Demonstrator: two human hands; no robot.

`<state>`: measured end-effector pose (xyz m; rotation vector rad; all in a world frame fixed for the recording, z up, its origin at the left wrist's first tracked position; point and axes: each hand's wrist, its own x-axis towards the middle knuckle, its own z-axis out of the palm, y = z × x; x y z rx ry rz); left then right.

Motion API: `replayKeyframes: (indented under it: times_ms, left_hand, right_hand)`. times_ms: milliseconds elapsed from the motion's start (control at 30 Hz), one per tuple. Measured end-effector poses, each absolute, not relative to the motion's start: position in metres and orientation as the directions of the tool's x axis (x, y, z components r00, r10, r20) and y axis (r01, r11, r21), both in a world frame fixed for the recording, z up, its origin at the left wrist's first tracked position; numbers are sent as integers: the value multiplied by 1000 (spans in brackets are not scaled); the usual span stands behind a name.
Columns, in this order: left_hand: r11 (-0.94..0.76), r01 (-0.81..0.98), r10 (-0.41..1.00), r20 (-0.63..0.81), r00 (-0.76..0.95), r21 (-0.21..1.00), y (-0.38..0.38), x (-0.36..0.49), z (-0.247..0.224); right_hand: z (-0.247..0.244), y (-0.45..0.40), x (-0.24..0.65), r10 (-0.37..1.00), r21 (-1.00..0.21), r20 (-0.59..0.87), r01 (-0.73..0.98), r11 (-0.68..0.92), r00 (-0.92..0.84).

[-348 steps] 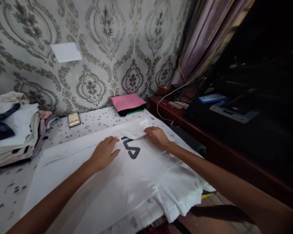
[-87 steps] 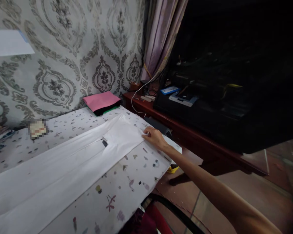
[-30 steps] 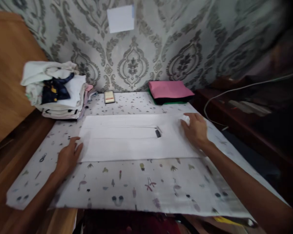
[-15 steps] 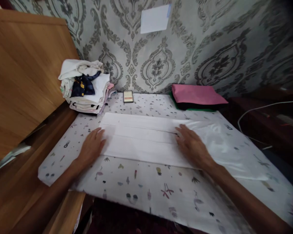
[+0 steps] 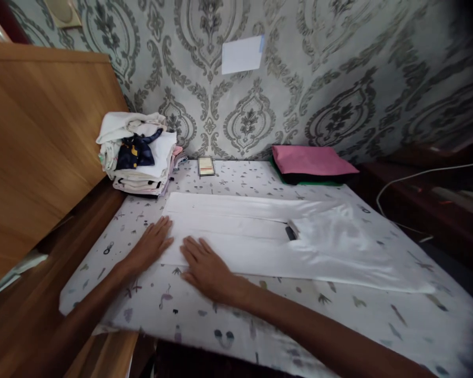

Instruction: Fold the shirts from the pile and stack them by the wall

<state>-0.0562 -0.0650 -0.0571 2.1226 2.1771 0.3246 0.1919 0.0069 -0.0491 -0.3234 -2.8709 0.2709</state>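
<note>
A long white cloth (image 5: 252, 226) lies folded lengthwise across the patterned table cover (image 5: 228, 310), its right part looser and wrinkled. A small dark patch shows at an opening near its middle. My left hand (image 5: 152, 244) rests flat at the cloth's left end, fingers spread and holding nothing. Just right of it, my right hand (image 5: 208, 268) lies palm down on the cloth's lower left part, fingers apart, also with nothing in it.
Folded clothes (image 5: 137, 157) are stacked at the back left beside a wooden panel (image 5: 43, 136). A small framed card (image 5: 206, 166) stands by the wall. Pink folded fabric (image 5: 313, 160) lies at the back right. A white cable (image 5: 418, 174) curves at the right.
My right hand has moved left along the cloth, from near its middle to close beside my left hand. The opening with the dark patch is now uncovered. The camera view has shifted slightly.
</note>
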Motion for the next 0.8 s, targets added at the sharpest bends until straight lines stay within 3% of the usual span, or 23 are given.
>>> replayKeyframes:
  times_ms: [133, 333, 600, 800]
  left_hand:
    - [53, 949, 987, 129, -98, 309, -14, -85, -47]
    - [98, 973, 987, 107, -122, 208, 79, -101, -33]
    - [219, 971, 974, 31, -223, 96, 118, -105, -19]
    - [251, 959, 966, 23, -256, 130, 117, -96, 4]
  right_hand:
    - [-42, -5, 143, 150, -137, 273, 116, 984, -950]
    - [-18, -24, 109, 136, -46, 263, 128, 991, -955]
    - [4, -38, 102, 237, -163, 197, 207, 965, -951]
    - [10, -27, 105, 219, -204, 150, 187, 961, -964]
